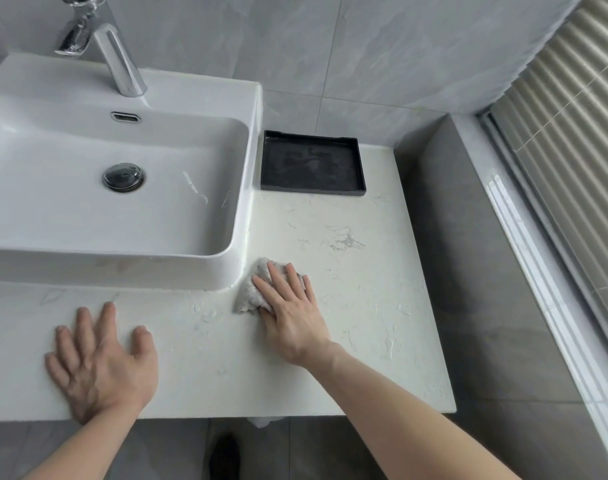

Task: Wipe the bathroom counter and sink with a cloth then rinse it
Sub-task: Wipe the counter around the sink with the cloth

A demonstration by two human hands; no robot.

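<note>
From the head camera, the right hand [288, 317] lies flat with straight fingers pressing a crumpled pale grey cloth [252, 289] onto the white marbled stone counter [364, 289], just beside the front right corner of the white rectangular ceramic sink [226, 268]. The left hand [98, 362] rests palm-down on the counter in front of the sink, fingers spread and holding nothing. A black rectangular tray [313, 166] sits at the back of the counter, close beside the sink, with a chrome tap [118, 60] behind the basin.
</note>
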